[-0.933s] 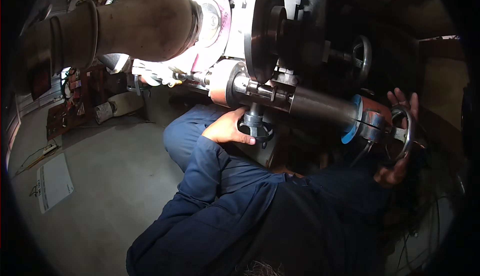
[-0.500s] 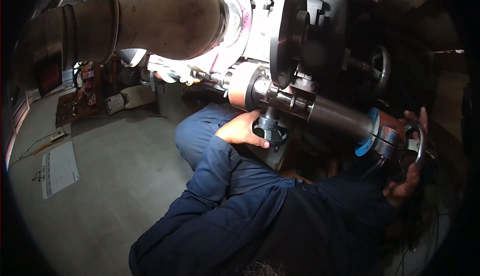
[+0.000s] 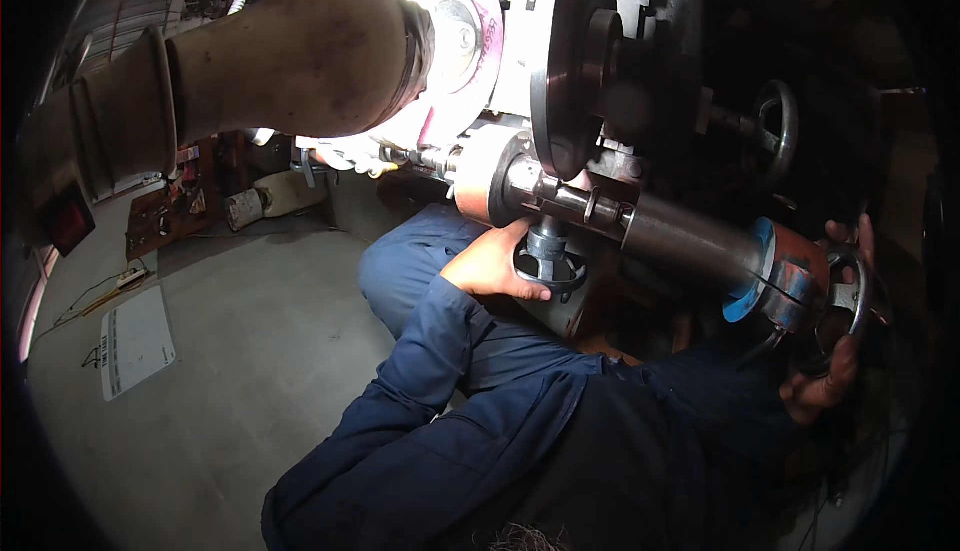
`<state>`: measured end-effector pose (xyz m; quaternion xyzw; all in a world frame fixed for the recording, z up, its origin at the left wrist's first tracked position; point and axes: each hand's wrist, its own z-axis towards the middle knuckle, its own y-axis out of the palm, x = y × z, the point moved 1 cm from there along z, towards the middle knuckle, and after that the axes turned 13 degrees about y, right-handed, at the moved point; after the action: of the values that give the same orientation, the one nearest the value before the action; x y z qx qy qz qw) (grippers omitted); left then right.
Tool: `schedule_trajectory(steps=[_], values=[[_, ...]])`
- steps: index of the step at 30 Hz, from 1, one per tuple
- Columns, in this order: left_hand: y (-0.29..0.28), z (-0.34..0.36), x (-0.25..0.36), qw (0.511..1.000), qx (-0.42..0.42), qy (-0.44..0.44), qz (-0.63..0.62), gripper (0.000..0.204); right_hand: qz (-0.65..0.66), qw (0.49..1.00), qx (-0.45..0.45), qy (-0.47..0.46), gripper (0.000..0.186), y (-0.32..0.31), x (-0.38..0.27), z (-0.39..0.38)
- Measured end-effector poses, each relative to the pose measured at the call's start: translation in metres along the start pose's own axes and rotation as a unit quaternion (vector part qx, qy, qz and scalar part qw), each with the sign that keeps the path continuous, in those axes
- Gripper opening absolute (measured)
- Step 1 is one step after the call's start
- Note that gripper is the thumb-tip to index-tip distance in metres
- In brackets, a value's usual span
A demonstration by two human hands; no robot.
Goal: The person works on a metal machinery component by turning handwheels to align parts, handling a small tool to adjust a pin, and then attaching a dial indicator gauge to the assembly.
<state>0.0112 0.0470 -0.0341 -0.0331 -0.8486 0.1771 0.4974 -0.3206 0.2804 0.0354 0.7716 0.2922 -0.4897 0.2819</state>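
Below a horizontal metal shaft (image 3: 567, 198), my left hand (image 3: 490, 263) is closed around the near side of a small dark handwheel (image 3: 552, 279), with the thumb along its rim. At the right, my right hand (image 3: 828, 383) reaches round a silver handwheel (image 3: 860, 296). Its fingertips show above the rim and its palm below; the rest is hidden behind the wheel. The shaft runs from an orange-sided round chuck (image 3: 480, 179) to a thick dark cylinder (image 3: 690, 241) and a red-and-blue collar (image 3: 795, 271) beside my right hand. A large grinding wheel (image 3: 562, 71) stands just above the shaft.
A thick, stained, bulging duct (image 3: 290, 56) hangs across the upper left. Bright light falls on the machine housing (image 3: 470, 41). Another handwheel (image 3: 775, 131) sits at the upper right. A white sign board (image 3: 138, 341) lies on the floor (image 3: 250, 391) at the left, near a cable.
The whole view has shifted slightly, with the duct further left and the shaft and collar a little further right. Both hands stay at their handwheels.
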Motion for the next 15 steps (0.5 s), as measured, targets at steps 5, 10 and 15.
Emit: schedule_trajectory(steps=[5, 10, 15], values=[[0.004, 0.003, 0.013, 0.999, 0.031, -0.018, 0.030, 0.087, 0.006, 1.000, 0.001, 0.004, 0.106, 0.000, 0.001, 0.001], [0.009, 0.003, 0.023, 0.995, 0.064, -0.033, 0.073, 0.085, -0.013, 1.000, -0.004, 0.008, 0.104, -0.002, -0.003, 0.001], [0.041, -0.009, -0.002, 0.946, 0.289, -0.025, 0.145, 0.058, -0.009, 1.000, -0.013, 0.000, 0.101, -0.006, 0.002, 0.001]])
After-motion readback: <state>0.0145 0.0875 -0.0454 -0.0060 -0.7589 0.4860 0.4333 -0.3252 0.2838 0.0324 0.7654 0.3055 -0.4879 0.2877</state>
